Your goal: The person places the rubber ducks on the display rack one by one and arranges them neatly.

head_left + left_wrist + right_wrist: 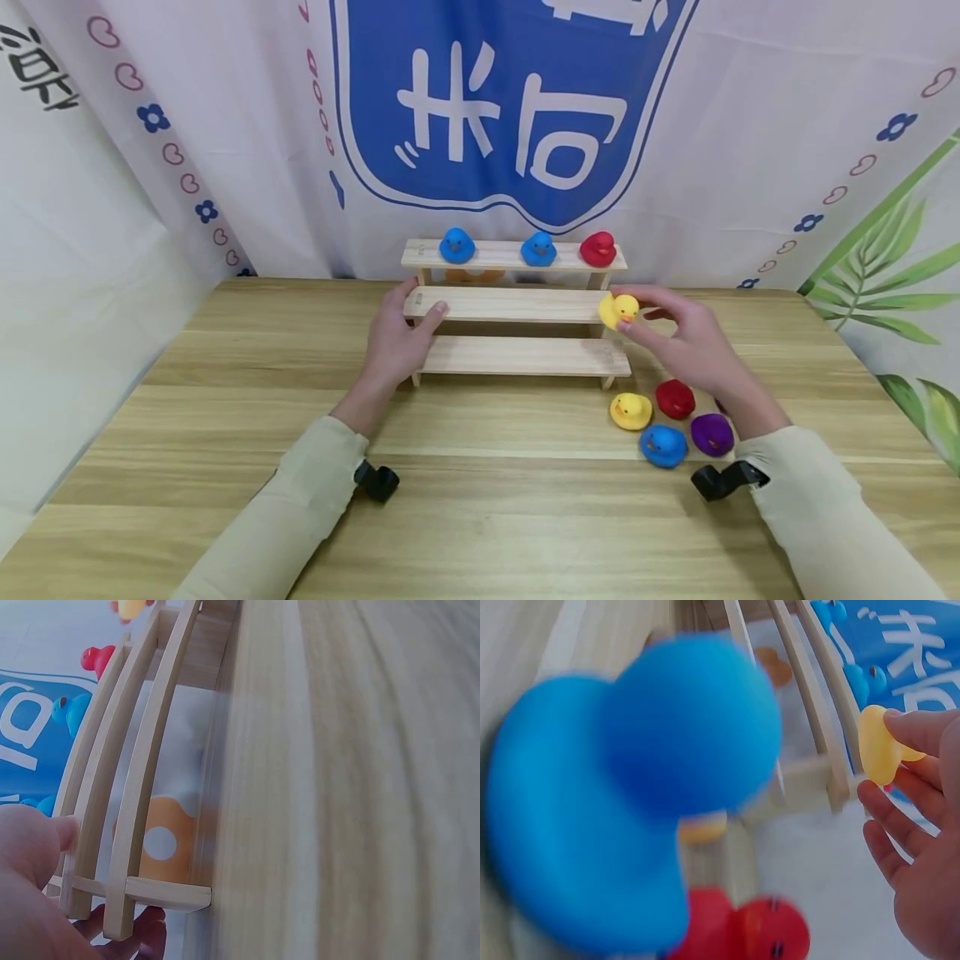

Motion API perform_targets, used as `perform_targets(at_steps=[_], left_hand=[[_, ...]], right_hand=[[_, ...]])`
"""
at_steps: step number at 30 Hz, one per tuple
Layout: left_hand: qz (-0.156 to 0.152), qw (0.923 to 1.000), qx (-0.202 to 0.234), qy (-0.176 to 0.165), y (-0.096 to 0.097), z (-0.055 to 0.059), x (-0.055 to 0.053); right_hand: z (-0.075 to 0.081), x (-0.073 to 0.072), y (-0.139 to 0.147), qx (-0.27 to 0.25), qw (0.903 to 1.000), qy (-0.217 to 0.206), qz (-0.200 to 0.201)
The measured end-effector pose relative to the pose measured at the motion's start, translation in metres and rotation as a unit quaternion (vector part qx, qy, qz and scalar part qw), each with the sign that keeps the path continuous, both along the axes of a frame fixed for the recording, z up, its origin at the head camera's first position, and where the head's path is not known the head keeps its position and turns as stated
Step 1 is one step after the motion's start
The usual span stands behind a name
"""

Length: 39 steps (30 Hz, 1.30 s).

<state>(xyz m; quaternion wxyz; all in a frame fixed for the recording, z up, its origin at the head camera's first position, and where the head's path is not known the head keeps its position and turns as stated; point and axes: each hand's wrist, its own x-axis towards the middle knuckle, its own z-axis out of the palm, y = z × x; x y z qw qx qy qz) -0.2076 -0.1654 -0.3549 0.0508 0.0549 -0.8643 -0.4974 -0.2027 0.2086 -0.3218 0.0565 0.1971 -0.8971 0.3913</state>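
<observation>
A three-tier wooden shelf stands at the back of the table. My left hand grips the left end of its middle tier; the left wrist view shows the thumb on the tier and fingertips curled under the end. My right hand pinches a yellow rubber duck between thumb and fingers at the right end of the middle tier. Whether that duck touches the wood, I cannot tell. On the top tier sit a blue duck at left, another blue duck and a red duck at right.
Right of the shelf's front lie a yellow duck, a red duck, a blue duck and a purple duck, beneath my right forearm. A printed curtain hangs close behind the shelf.
</observation>
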Motion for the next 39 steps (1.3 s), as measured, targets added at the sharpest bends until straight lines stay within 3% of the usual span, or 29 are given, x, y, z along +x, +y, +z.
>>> perform_targets(at_steps=[13, 25, 39], left_hand=[[0.000, 1.0000, 0.008, -0.003, -0.002, 0.000, 0.000], [-0.003, 1.0000, 0.005, -0.006, -0.002, 0.001, -0.001], [0.005, 0.9999, -0.004, -0.011, 0.001, 0.002, 0.000]], right_hand=[[0.011, -0.018, -0.059, -0.008, 0.9977, 0.030, 0.060], [0.016, -0.028, -0.107, -0.020, 0.9956, -0.003, 0.092], [0.006, -0.038, -0.152, -0.045, 0.9933, -0.022, 0.104]])
